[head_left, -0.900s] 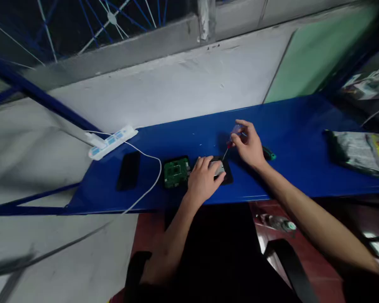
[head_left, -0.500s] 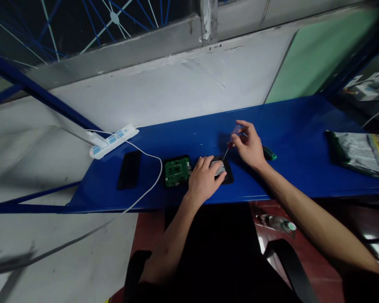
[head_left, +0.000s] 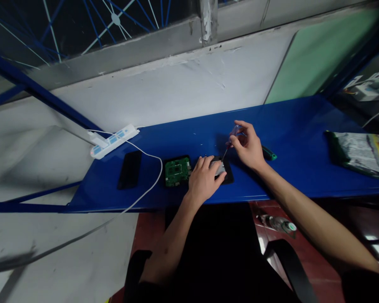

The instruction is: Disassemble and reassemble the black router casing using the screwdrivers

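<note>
My right hand [head_left: 248, 145] is closed around the clear handle of a screwdriver [head_left: 233, 135]. The thin shaft slants down and left, its tip at the upper edge of a flat silver metal part [head_left: 220, 169]. That part lies in or on a black casing [head_left: 229, 173]. My left hand [head_left: 204, 179] holds the silver part down, thumb on its near side and fingers across its left, covering much of it. Just left of that hand lies a green circuit board [head_left: 176, 171] in a dark shell. Whether a screw sits under the tip is too small to tell.
A green-handled tool [head_left: 269, 153] lies behind my right wrist. To the left are a black flat slab [head_left: 129, 170], a white power strip [head_left: 114, 141] and a cable [head_left: 151, 185] looping over the blue table [head_left: 290, 126]. A shiny bag [head_left: 360, 153] lies far right.
The screwdriver handle has turned slightly in my right hand, whose fingers have shifted a little. My left hand and the parts under it stay put.
</note>
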`<state>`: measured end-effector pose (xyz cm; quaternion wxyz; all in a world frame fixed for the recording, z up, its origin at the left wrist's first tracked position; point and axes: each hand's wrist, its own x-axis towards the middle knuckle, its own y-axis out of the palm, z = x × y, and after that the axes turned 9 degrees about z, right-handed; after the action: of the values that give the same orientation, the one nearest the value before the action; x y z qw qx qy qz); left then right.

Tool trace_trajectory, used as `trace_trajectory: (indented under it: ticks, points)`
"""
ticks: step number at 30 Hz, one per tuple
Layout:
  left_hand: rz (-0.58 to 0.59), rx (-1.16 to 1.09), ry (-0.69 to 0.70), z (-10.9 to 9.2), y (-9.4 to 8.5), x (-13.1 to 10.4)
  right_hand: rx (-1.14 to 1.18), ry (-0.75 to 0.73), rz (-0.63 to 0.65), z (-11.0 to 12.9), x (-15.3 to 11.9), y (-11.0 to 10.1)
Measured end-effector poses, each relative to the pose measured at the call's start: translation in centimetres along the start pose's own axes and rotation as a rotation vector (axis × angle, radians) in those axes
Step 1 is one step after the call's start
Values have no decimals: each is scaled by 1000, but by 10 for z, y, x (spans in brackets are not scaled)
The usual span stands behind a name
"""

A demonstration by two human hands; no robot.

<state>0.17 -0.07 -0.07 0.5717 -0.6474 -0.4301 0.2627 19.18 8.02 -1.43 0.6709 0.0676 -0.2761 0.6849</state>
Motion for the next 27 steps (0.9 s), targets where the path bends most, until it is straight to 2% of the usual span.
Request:
trace_trajectory:
  ticks: [18,27]
  points:
    - [4,11,-6,1,0,0,99,-59,153,26,-5,-2]
    - [-36,9,13,0,-5,-1,82,-161,153,32,-11,3]
